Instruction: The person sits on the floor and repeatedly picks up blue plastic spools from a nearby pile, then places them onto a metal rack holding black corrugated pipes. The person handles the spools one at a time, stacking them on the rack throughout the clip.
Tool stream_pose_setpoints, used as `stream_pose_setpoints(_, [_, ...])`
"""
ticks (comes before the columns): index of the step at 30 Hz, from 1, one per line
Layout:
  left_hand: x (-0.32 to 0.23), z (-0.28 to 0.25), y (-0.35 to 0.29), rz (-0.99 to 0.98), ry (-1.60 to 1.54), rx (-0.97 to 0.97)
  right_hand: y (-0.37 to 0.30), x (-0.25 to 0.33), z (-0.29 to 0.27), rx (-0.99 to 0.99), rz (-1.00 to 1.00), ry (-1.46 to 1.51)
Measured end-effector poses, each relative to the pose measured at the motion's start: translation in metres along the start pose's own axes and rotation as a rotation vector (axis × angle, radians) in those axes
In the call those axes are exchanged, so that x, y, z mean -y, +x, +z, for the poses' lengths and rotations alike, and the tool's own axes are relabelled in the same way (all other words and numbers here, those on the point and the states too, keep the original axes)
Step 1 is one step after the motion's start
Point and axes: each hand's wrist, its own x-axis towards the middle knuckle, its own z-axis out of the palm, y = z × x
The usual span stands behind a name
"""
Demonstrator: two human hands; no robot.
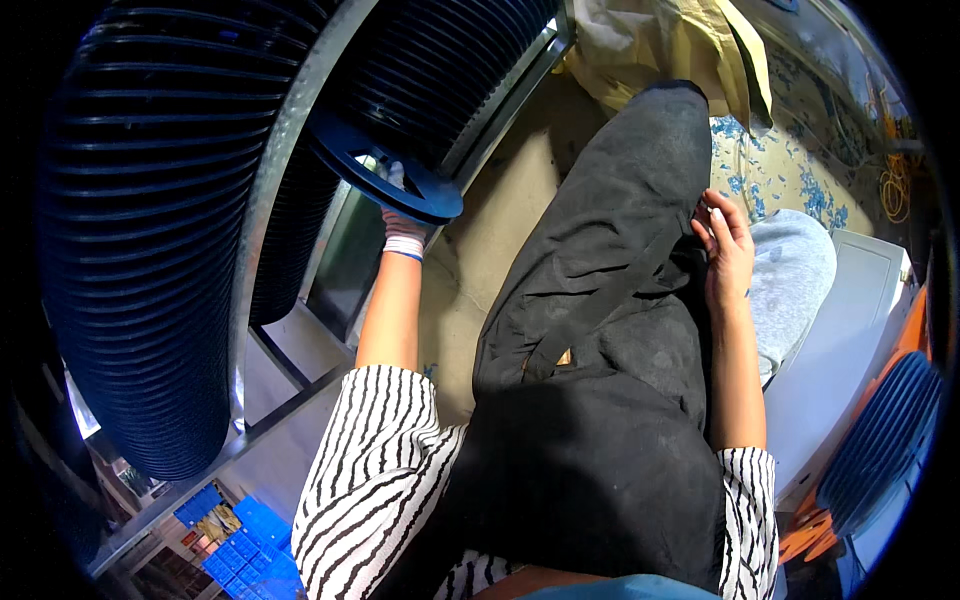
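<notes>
My left hand (400, 215), in a whitish striped glove, grips the lower rim of a dark blue plastic disc (345, 150). A finger or thumb shows through an opening in the disc; the rest of the grip is hidden beneath it. This disc lies tilted at the near end of a long row of similar dark blue discs (440, 70) in a metal rack. My right hand (728, 250) is bare and rests beside my right thigh, over the dark apron (600, 270). Its fingers are loosely bent and slightly apart, with nothing visible in them.
A larger row of stacked blue discs (160, 250) fills the left side behind a metal rail (262, 190). Blue crates (245, 550) sit at lower left. On the right stand a pale box (835, 330) and more blue discs (885, 440) on an orange support. A yellowish sack (660, 45) lies ahead.
</notes>
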Motion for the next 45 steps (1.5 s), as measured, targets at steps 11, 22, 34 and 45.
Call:
stream_pose_setpoints(11, [-0.018, 0.024, -0.029, -0.021, -0.028, -0.074, 0.009, -0.011, 0.004, -0.077, 0.072, -0.029])
stream_pose_setpoints(22, [-0.013, 0.003, 0.091, -0.085, -0.167, 0.277, 0.012, -0.013, 0.002, -0.025, 0.064, -0.052])
stream_pose_setpoints(34, [-0.003, 0.020, 0.128, -0.306, -0.174, 0.071, 0.017, -0.021, -0.008, -0.051, 0.105, -0.063])
stream_pose_setpoints(45, [-0.004, 0.017, 0.117, -0.249, 0.076, -0.193, 0.017, -0.026, -0.016, -0.023, 0.082, -0.016])
